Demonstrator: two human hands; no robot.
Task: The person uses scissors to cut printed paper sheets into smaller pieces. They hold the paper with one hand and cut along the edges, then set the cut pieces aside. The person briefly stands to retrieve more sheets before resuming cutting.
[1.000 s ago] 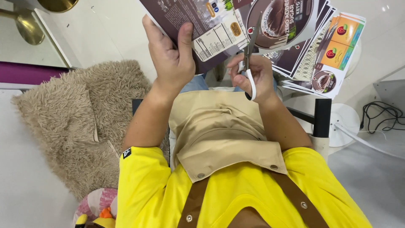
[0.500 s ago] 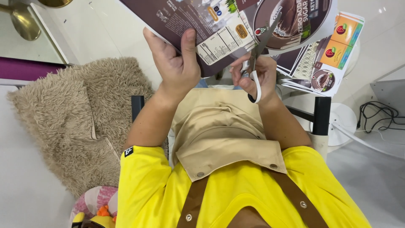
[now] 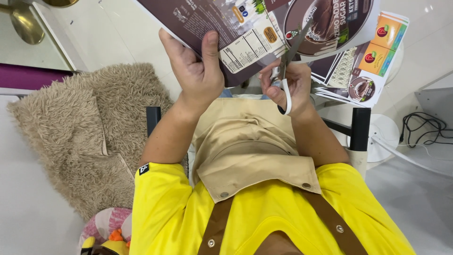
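My left hand [image 3: 196, 75] grips the lower edge of a brown printed sheet [image 3: 212, 23], thumb on top, and holds it up in front of me. My right hand [image 3: 295, 87] holds white-handled scissors [image 3: 289, 66]. Their blades point up into the sheet beside a round picture of a brown dessert [image 3: 325, 23]. Both hands are above my lap, over a beige apron [image 3: 250, 146].
More printed sheets [image 3: 373, 61] lie stacked on a white surface behind the scissors. A shaggy beige rug [image 3: 80, 137] lies at left, a plush toy [image 3: 106, 231] at the bottom left. Black chair arms [image 3: 361, 127] flank me. Cables [image 3: 424, 127] trail at right.
The sheet has turned and shifted left and up in my left hand. The scissors have stayed at the round picture's edge, their blades now further into the sheet.
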